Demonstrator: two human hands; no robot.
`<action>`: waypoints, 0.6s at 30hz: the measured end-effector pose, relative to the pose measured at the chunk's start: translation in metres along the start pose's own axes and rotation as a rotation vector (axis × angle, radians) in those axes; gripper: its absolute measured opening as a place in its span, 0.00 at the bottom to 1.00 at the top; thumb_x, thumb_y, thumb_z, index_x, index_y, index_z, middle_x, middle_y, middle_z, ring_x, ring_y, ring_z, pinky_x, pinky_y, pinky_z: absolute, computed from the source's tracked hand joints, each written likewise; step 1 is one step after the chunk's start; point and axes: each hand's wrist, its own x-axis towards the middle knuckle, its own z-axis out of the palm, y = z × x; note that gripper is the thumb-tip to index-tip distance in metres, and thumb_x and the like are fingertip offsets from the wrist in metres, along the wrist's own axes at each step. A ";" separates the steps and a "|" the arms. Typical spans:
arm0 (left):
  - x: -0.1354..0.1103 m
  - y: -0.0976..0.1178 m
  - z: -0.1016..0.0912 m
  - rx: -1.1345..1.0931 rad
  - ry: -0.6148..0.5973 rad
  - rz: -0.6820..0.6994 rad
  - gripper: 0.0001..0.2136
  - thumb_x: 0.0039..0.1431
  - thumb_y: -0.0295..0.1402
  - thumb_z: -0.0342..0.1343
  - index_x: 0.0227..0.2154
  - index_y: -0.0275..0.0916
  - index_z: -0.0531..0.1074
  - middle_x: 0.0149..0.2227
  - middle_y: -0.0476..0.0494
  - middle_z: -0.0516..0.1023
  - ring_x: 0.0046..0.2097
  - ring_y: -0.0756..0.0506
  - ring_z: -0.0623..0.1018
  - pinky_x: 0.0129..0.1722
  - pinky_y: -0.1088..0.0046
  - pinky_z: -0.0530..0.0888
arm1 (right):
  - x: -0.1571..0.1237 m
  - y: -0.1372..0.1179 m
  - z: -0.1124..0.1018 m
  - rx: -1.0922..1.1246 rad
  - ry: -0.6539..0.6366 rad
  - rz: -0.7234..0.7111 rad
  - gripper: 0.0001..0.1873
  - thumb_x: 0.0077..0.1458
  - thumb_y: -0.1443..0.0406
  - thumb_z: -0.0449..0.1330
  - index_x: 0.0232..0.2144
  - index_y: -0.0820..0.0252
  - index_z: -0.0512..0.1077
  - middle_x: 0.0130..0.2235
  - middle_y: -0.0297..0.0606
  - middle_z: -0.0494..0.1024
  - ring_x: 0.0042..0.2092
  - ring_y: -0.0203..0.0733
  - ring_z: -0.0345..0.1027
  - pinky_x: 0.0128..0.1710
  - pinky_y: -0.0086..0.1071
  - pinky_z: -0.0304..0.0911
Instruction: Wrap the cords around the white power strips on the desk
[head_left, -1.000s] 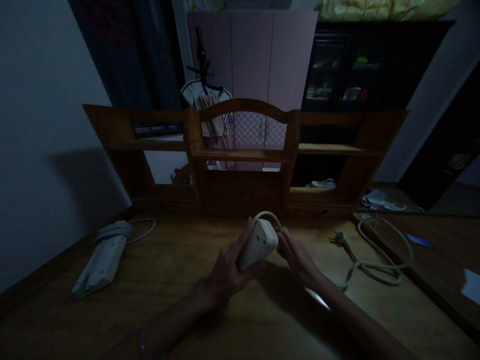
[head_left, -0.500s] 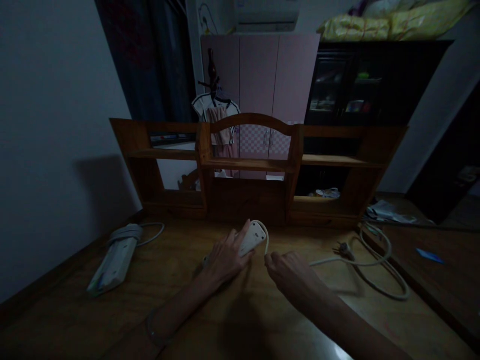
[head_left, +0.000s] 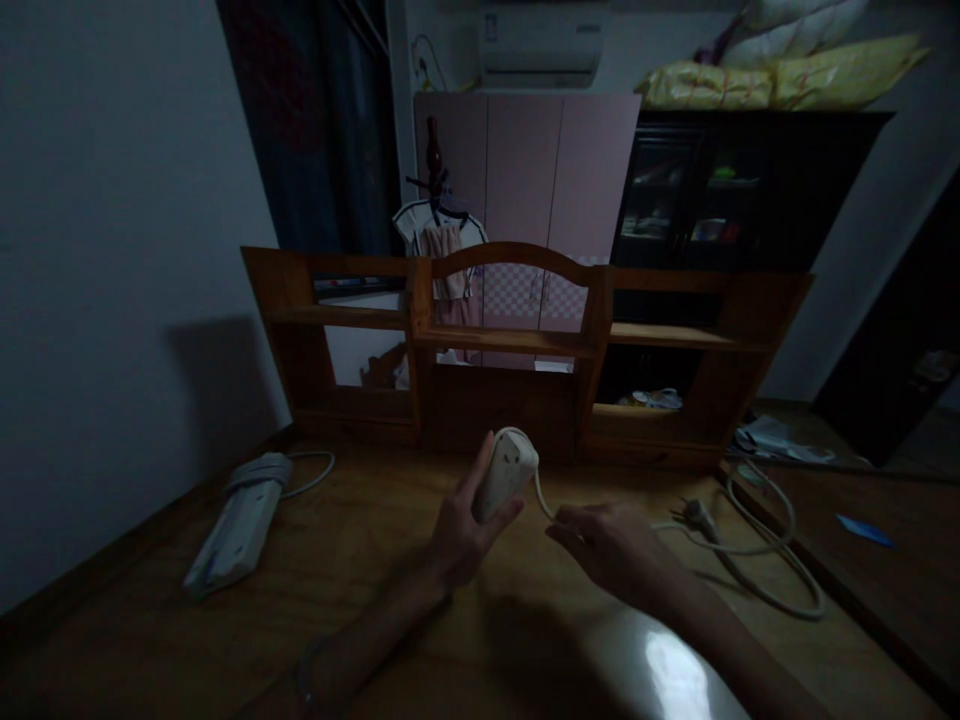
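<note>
My left hand [head_left: 463,530] is wrapped round a white power strip [head_left: 504,474], holding it tilted above the wooden tabletop. The strip's cord [head_left: 541,492] curves over its upper end and runs down to my right hand [head_left: 604,545], whose fingers are pinched on it. Beyond that hand the cord goes on to the right in loose loops, with its plug [head_left: 697,514] near the table's right side. Over on the left lies a second power strip [head_left: 238,530], its own cord wound round its upper end.
A low wooden shelf unit [head_left: 510,342] stands along the table's far edge. To the right, a blue packet [head_left: 864,530] lies on a brown surface, with crumpled plastic [head_left: 780,440] behind it. A wall [head_left: 112,300] borders the table at left.
My left hand has turned the power strip more upright and raised it. My right hand has shifted slightly right and down along with the cord. The view has tilted up a little.
</note>
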 end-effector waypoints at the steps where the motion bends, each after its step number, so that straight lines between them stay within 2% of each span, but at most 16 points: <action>1: 0.000 -0.002 0.001 0.025 0.005 -0.006 0.36 0.58 0.43 0.54 0.65 0.47 0.43 0.63 0.42 0.60 0.62 0.42 0.64 0.57 0.65 0.65 | -0.003 -0.006 0.005 -0.026 0.004 -0.022 0.16 0.64 0.60 0.49 0.29 0.59 0.71 0.26 0.37 0.77 0.25 0.36 0.69 0.24 0.30 0.43; 5: -0.002 -0.008 0.004 0.224 -0.025 0.017 0.37 0.57 0.46 0.54 0.65 0.48 0.42 0.60 0.40 0.65 0.56 0.39 0.70 0.51 0.62 0.69 | -0.009 -0.029 0.017 -0.249 -0.029 -0.136 0.12 0.63 0.67 0.49 0.33 0.59 0.72 0.30 0.39 0.78 0.23 0.37 0.68 0.22 0.33 0.38; 9: -0.003 -0.007 0.003 0.436 -0.095 0.088 0.36 0.58 0.47 0.52 0.65 0.47 0.44 0.52 0.38 0.69 0.47 0.40 0.75 0.44 0.63 0.72 | -0.005 -0.039 0.010 -0.313 -0.106 -0.203 0.11 0.60 0.70 0.51 0.31 0.61 0.73 0.29 0.40 0.79 0.24 0.39 0.70 0.22 0.33 0.38; 12: -0.004 -0.007 0.003 0.546 -0.207 0.179 0.37 0.58 0.47 0.52 0.65 0.45 0.43 0.47 0.39 0.70 0.43 0.40 0.74 0.41 0.63 0.72 | 0.004 -0.038 -0.011 -0.238 -0.146 -0.209 0.11 0.59 0.67 0.55 0.26 0.61 0.74 0.27 0.40 0.79 0.25 0.40 0.71 0.22 0.32 0.41; 15: -0.007 -0.011 0.006 0.565 -0.357 0.318 0.40 0.54 0.47 0.55 0.65 0.44 0.43 0.46 0.39 0.70 0.44 0.39 0.73 0.42 0.61 0.72 | 0.017 -0.033 -0.036 -0.078 -0.187 -0.196 0.06 0.53 0.66 0.61 0.27 0.60 0.76 0.27 0.38 0.79 0.28 0.39 0.71 0.23 0.29 0.46; 18: -0.011 -0.012 0.013 0.515 -0.448 0.433 0.31 0.55 0.43 0.53 0.60 0.42 0.52 0.45 0.38 0.71 0.45 0.39 0.72 0.42 0.61 0.72 | 0.032 -0.021 -0.055 0.168 -0.288 -0.246 0.04 0.49 0.64 0.65 0.30 0.57 0.78 0.27 0.34 0.79 0.27 0.35 0.70 0.24 0.25 0.52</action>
